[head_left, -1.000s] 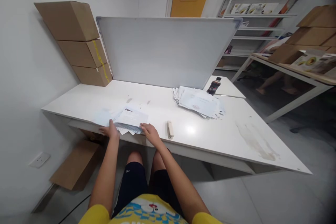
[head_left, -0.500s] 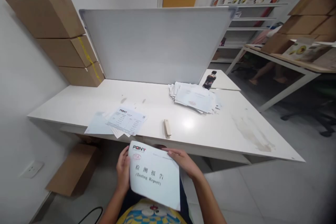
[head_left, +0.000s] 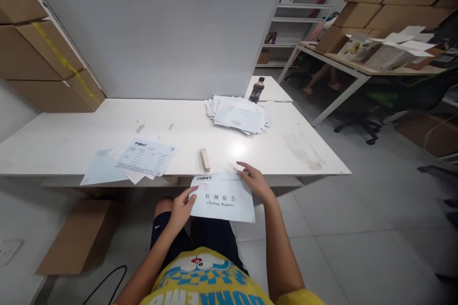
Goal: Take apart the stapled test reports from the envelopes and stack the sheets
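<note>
A pale blue testing report (head_left: 222, 200) with a PONY logo and a red stamp is held over my lap, at the table's front edge. My left hand (head_left: 183, 207) grips its left edge, thumb on top. At its upper right edge is my right hand (head_left: 255, 182), thumb against the sheet and index finger stretched out beyond it; the other fingers are partly hidden. Just beyond the report, a beige stapler (head_left: 205, 159) lies on the white table (head_left: 186, 128). Loose printed sheets (head_left: 146, 157) overlap the table's front edge on the left.
A pile of papers (head_left: 238, 114) lies towards the back right, with a dark drink bottle (head_left: 256, 90) behind it. A whiteboard (head_left: 153, 33) stands along the back. Cardboard boxes (head_left: 39, 52) are stacked at left; another box (head_left: 80, 236) is on the floor. A person's legs (head_left: 324, 78) show under another table.
My view has turned right and down. The report has moved away from my body to the table's edge and lies flatter. My right index finger now reaches past its top edge.
</note>
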Action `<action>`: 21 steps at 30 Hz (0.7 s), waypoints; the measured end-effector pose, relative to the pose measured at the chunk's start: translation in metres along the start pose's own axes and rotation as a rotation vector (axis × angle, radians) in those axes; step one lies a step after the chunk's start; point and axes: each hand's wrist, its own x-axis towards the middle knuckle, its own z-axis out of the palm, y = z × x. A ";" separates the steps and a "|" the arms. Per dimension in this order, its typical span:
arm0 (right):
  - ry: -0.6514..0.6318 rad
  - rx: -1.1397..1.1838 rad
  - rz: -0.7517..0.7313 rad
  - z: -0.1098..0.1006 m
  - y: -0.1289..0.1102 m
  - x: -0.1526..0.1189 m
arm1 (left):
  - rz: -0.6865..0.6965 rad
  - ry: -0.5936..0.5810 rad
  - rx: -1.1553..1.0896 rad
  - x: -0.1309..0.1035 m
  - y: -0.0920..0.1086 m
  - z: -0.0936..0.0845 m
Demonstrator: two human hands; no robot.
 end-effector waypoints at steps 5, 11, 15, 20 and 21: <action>-0.048 -0.098 -0.005 -0.014 -0.004 0.001 | 0.120 0.049 0.072 -0.012 0.008 0.020; 0.184 -0.459 -0.246 0.012 -0.040 -0.001 | -0.036 0.131 -0.010 -0.009 0.001 0.035; -0.047 -0.468 -0.549 0.051 -0.060 0.002 | -0.069 0.127 -0.072 0.005 -0.011 0.038; -0.123 -0.472 -0.494 0.080 -0.064 0.007 | -0.033 0.135 -0.138 0.018 -0.007 0.042; -0.125 -0.470 -0.484 0.081 -0.065 0.007 | -0.023 0.133 -0.146 0.019 -0.005 0.042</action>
